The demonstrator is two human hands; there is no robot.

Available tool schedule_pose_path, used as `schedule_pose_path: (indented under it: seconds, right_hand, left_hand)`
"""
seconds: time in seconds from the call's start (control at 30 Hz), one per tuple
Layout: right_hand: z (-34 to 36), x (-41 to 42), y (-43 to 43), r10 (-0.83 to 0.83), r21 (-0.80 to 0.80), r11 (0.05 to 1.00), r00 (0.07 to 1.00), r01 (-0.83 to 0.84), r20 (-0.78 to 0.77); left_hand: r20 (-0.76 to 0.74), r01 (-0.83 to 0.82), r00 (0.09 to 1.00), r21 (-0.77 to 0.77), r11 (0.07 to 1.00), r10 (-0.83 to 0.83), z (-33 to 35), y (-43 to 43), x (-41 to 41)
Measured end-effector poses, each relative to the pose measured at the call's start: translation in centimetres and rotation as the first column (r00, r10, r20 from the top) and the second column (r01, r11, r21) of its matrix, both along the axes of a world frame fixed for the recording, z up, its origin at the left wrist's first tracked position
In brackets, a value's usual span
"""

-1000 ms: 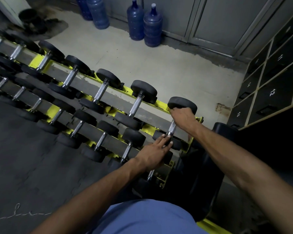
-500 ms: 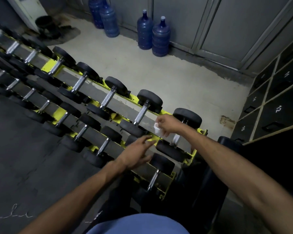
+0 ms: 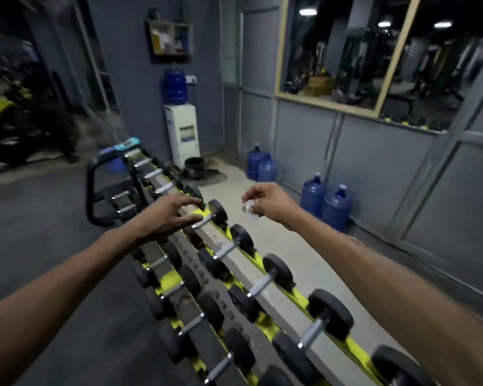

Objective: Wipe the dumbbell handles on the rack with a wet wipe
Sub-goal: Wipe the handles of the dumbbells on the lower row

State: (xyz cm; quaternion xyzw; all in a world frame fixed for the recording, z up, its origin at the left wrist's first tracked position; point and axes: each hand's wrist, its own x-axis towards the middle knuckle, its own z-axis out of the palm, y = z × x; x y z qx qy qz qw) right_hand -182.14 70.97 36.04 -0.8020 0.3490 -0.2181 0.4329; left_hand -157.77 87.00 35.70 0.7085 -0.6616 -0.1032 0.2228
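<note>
A long yellow and grey dumbbell rack [image 3: 273, 291] runs from the lower right away to the upper left, with several black dumbbells with chrome handles [image 3: 226, 250] on two tiers. My right hand [image 3: 271, 203] hovers above the top tier and pinches a crumpled white wet wipe [image 3: 250, 210]. My left hand [image 3: 170, 215] is spread with loosely bent fingers over a top-tier dumbbell handle [image 3: 204, 220], holding nothing.
Blue water bottles [image 3: 328, 203] stand on the floor by the grey wall at right, more of them [image 3: 262, 165] further back. A white water dispenser [image 3: 181, 132] and a black bucket [image 3: 193, 167] stand beyond the rack. A black bench frame [image 3: 95, 188] sits at the rack's far end.
My view has swung up and along the rack. My right hand has lifted off the end dumbbell handle with the wipe, and both hands have moved over toward dumbbells further along the top tier.
</note>
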Motion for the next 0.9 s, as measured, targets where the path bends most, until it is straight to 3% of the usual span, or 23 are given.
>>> schedule_pose_path:
  seconds: [0.17, 0.43, 0.63, 0.9]
  right_hand:
    - [6.3, 11.7, 3.1, 0.101, -0.095, 0.991, 0.992, -0.094, 0.076]
    - [9.8, 27.7, 9.1, 0.248, -0.215, 0.942, 0.966, -0.257, -0.069]
    - [8.5, 38.7, 11.5, 0.248, -0.292, 0.923, 0.968, -0.249, -0.043]
    - [3.6, 53.9, 9.2, 0.284, -0.382, 0.869, 0.949, -0.316, -0.139]
  left_hand:
    - [0.045, -0.085, 0.995, -0.109, 0.99, 0.091, 5.1, 6.0, 10.9]
    - [0.094, -0.188, 0.975, -0.131, 0.973, 0.201, 7.3, 14.2, 25.6]
    - [0.051, -0.262, 0.96, -0.17, 0.95, 0.275, 7.1, 17.5, 33.0]
    - [0.053, -0.351, 0.933, -0.087, 0.932, 0.356, 2.9, 15.7, 45.2]
